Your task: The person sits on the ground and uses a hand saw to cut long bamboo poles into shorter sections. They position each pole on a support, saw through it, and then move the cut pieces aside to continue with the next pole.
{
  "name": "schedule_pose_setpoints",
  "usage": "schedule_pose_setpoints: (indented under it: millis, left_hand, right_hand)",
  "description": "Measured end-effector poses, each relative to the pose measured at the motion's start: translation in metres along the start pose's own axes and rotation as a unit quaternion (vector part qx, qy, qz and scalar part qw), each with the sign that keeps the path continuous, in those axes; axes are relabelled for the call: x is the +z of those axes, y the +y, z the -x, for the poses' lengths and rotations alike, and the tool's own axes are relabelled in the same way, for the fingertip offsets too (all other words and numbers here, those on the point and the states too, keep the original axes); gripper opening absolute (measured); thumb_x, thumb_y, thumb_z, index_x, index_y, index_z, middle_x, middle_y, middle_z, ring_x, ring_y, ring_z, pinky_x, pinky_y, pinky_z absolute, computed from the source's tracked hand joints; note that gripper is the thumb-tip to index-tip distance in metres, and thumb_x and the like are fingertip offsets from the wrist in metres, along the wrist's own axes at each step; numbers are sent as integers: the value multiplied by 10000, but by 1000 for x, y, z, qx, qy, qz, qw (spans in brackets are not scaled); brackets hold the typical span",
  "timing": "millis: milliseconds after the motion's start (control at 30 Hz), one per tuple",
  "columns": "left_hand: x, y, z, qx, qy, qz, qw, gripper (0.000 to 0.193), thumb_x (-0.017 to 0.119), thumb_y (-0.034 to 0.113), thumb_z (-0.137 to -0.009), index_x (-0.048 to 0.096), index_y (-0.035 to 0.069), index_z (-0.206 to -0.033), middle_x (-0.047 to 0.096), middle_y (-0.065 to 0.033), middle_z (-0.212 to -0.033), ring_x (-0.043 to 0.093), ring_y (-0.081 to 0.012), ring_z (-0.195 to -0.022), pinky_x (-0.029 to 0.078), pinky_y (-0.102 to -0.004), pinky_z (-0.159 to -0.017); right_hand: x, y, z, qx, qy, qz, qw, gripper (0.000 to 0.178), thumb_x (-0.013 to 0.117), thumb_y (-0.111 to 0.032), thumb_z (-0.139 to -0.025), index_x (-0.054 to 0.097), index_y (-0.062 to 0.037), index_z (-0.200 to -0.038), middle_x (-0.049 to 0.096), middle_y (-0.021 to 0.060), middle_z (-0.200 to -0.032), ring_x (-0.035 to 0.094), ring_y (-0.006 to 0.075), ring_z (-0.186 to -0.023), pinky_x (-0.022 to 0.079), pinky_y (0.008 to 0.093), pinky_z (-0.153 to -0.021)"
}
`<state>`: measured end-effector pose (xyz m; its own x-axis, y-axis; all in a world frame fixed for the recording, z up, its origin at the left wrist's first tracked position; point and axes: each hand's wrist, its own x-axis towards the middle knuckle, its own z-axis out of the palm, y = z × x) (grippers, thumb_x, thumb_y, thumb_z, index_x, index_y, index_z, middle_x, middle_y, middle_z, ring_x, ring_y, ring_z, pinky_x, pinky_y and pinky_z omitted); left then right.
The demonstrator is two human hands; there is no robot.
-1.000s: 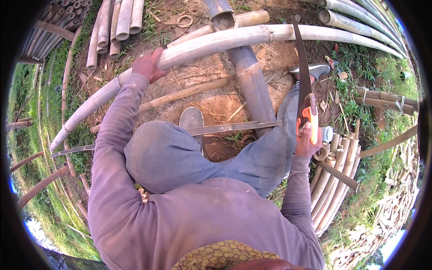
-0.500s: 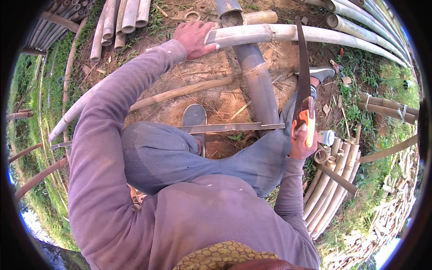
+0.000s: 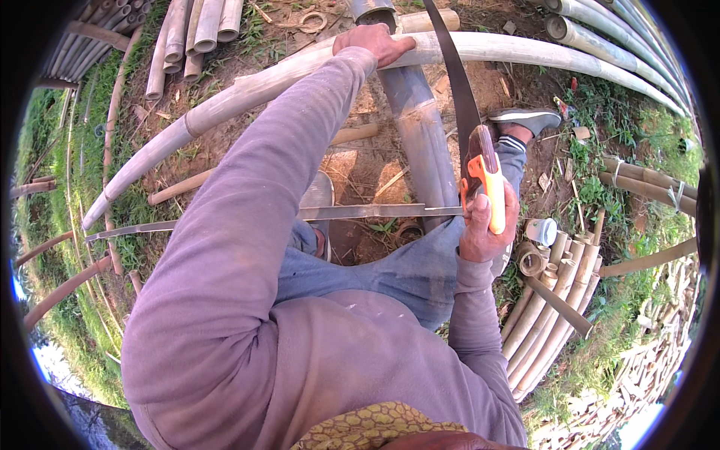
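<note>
A long pale bamboo pole (image 3: 510,49) runs crosswise at the far side, over a thick dark bamboo log (image 3: 424,131). My left hand (image 3: 375,43) is closed over the pole, just left of where a saw blade passes. In my right hand (image 3: 489,225) is a hand saw (image 3: 463,101), held by its orange and brown handle with the dark curved blade pointing away from me. The blade crosses the pole in view; whether its teeth touch the bamboo I cannot tell. My right fingers wrap the grip near my right knee.
A split bamboo strip (image 3: 375,211) lies across in front of my legs. Cut bamboo pieces (image 3: 555,300) are stacked at right beside a white cup-like container (image 3: 541,230). More bamboo poles (image 3: 202,30) lie at the far left, and others at the far right.
My left hand has slid to the right along the pole. The saw in my right hand has moved left and farther away, its blade now close to my left hand.
</note>
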<state>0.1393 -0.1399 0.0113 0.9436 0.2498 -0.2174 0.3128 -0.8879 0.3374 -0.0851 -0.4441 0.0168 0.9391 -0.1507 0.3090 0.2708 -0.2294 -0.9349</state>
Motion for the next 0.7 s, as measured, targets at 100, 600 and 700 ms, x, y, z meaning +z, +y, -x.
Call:
schedule_pose_setpoints:
  millis: [100, 600, 700]
  left_hand:
    - [4, 0, -2, 7, 12, -1, 1000, 883, 488, 783, -868, 730, 83, -1349, 746, -186, -1315, 712, -345, -1219, 545, -535, -971]
    - [-10, 6, -2, -26, -47, -16, 998, 896, 472, 829, -880, 670, 170, -1453, 695, -153, -1432, 653, -346, -1333, 471, -517, -1120]
    - [-7, 4, -3, -15, -30, -25, 999, 883, 465, 826, -886, 669, 175, -1448, 702, -146, -1420, 657, -340, -1328, 479, -518, -1117]
  right_hand:
    - [23, -4, -7, -30, -48, -6, 998, 517, 747, -141, -1012, 570, 117, -1425, 669, 251, -1374, 675, 317, -1249, 524, 421, -1080]
    - [27, 5, -17, -58, -72, 19, 995, 469, 729, -129, -1011, 607, 122, -1388, 693, 264, -1345, 689, 337, -1236, 529, 433, -1077]
    - [8, 7, -7, -14, -89, 10, 996, 472, 723, -139, -1016, 605, 121, -1392, 700, 256, -1334, 694, 326, -1229, 533, 425, -1071]
